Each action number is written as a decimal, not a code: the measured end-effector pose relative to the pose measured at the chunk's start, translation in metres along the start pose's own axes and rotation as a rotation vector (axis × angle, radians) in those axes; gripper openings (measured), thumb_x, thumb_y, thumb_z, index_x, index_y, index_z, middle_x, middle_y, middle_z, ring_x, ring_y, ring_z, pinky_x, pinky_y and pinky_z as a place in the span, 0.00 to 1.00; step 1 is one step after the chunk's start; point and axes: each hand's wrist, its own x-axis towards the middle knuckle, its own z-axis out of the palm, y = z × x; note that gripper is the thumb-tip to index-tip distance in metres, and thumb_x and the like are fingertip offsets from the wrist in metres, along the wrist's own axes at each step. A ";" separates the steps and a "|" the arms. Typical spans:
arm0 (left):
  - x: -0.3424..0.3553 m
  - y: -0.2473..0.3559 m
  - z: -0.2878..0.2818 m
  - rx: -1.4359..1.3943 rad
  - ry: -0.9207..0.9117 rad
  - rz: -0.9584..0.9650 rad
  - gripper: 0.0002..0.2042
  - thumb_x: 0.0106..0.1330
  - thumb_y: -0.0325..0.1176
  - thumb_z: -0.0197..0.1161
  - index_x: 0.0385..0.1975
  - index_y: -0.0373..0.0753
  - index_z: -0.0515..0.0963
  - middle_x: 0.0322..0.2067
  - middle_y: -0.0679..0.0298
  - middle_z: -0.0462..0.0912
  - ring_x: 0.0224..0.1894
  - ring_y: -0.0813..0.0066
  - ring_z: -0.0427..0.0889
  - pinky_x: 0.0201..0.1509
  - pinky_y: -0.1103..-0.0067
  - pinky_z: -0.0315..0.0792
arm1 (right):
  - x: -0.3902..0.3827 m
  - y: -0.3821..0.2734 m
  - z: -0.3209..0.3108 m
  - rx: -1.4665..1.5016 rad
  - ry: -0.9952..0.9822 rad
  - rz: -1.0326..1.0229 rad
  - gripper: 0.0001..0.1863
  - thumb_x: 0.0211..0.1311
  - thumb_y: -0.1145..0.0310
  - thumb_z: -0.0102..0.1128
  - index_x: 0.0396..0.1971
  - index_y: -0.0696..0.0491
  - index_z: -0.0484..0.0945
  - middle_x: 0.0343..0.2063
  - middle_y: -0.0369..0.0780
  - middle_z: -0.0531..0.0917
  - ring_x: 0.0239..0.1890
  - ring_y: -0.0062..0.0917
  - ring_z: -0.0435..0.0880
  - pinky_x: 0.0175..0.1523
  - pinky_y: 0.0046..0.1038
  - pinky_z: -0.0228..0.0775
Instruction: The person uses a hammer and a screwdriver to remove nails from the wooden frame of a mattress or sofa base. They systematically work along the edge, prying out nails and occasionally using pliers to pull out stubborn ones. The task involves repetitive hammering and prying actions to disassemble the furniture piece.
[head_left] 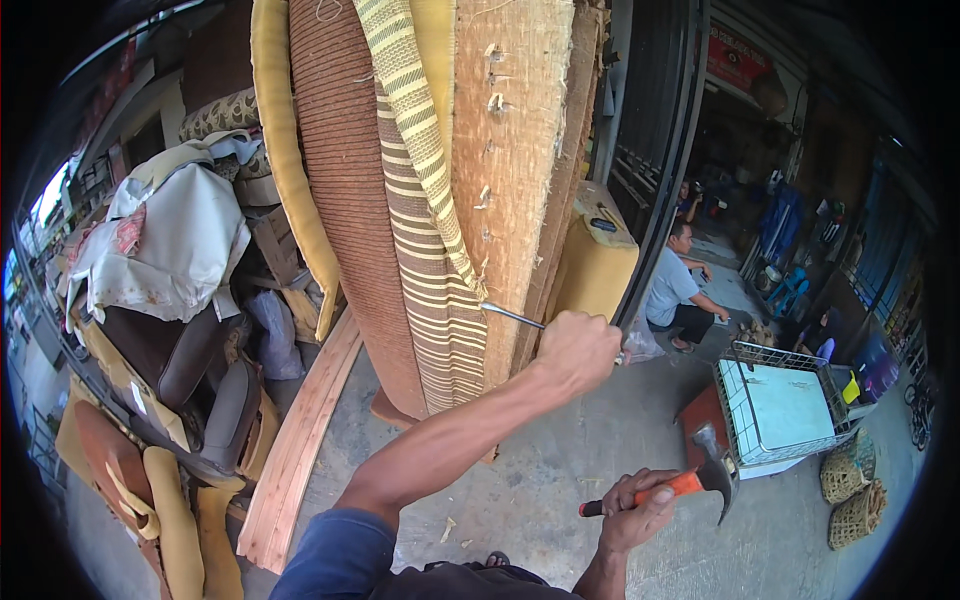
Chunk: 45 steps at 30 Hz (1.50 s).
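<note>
A sofa part (500, 200) stands upright before me, its bare wooden edge showing torn holes in a row. Striped brown-and-cream fabric (440, 300) is partly peeled from that edge, beside ribbed brown fabric (340, 140). My left hand (580, 350) is closed round the handle of a screwdriver (515, 315); its shaft points left and the tip meets the fabric's edge at the wood. Lower right, my right hand (635, 505) grips a claw hammer (690, 482) by its orange and black handle, held apart from the screwdriver. The screwdriver's handle is mostly hidden in my fist.
Long wooden planks (300, 450) lie on the floor at left, near piled seat parts (200, 380) and a white sheet (165, 230). At right stands a wire basket (780, 400) with woven baskets (850, 490) beyond. A person (672, 285) sits low behind a yellow foam block (595, 260).
</note>
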 end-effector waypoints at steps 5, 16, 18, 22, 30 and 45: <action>-0.011 0.002 -0.011 -0.102 0.107 -0.010 0.08 0.52 0.34 0.67 0.18 0.36 0.82 0.17 0.52 0.82 0.19 0.56 0.83 0.23 0.66 0.75 | -0.010 -0.014 -0.048 -0.003 0.117 -0.032 0.27 0.75 0.39 0.47 0.31 0.51 0.61 0.15 0.31 0.58 0.10 0.11 0.52 0.11 0.17 0.46; -0.033 0.018 -0.044 -0.309 0.573 0.457 0.12 0.42 0.38 0.74 0.16 0.45 0.74 0.15 0.70 0.65 0.19 0.74 0.73 0.21 0.75 0.66 | -0.014 -0.019 -0.035 0.034 0.023 0.072 0.27 0.75 0.39 0.45 0.33 0.51 0.63 0.12 0.31 0.58 0.09 0.12 0.52 0.10 0.18 0.48; -0.030 0.016 -0.043 -0.320 0.626 0.475 0.12 0.39 0.37 0.74 0.15 0.44 0.74 0.15 0.71 0.62 0.17 0.75 0.70 0.20 0.76 0.64 | -0.017 -0.014 -0.037 0.006 -0.016 0.054 0.27 0.75 0.40 0.47 0.33 0.52 0.63 0.12 0.31 0.58 0.09 0.11 0.53 0.10 0.18 0.48; -0.034 0.010 -0.048 -0.355 0.669 0.494 0.14 0.42 0.33 0.75 0.14 0.43 0.71 0.14 0.70 0.58 0.16 0.75 0.66 0.18 0.76 0.59 | -0.023 -0.011 -0.031 0.030 -0.037 0.069 0.26 0.74 0.42 0.51 0.33 0.53 0.63 0.13 0.31 0.59 0.09 0.11 0.53 0.11 0.17 0.48; -0.047 -0.004 -0.056 -0.292 0.687 0.555 0.10 0.51 0.33 0.71 0.18 0.40 0.74 0.15 0.69 0.62 0.16 0.74 0.69 0.19 0.75 0.60 | -0.021 -0.022 -0.011 0.000 -0.102 0.010 0.30 0.72 0.37 0.50 0.33 0.53 0.63 0.14 0.32 0.62 0.10 0.12 0.56 0.12 0.18 0.49; -0.036 0.000 -0.063 -0.410 0.691 0.478 0.14 0.46 0.43 0.75 0.20 0.43 0.76 0.16 0.69 0.64 0.18 0.72 0.71 0.20 0.74 0.63 | -0.007 -0.001 0.018 -0.088 -0.047 -0.535 0.35 0.71 0.31 0.43 0.26 0.53 0.65 0.12 0.31 0.64 0.11 0.13 0.63 0.16 0.18 0.53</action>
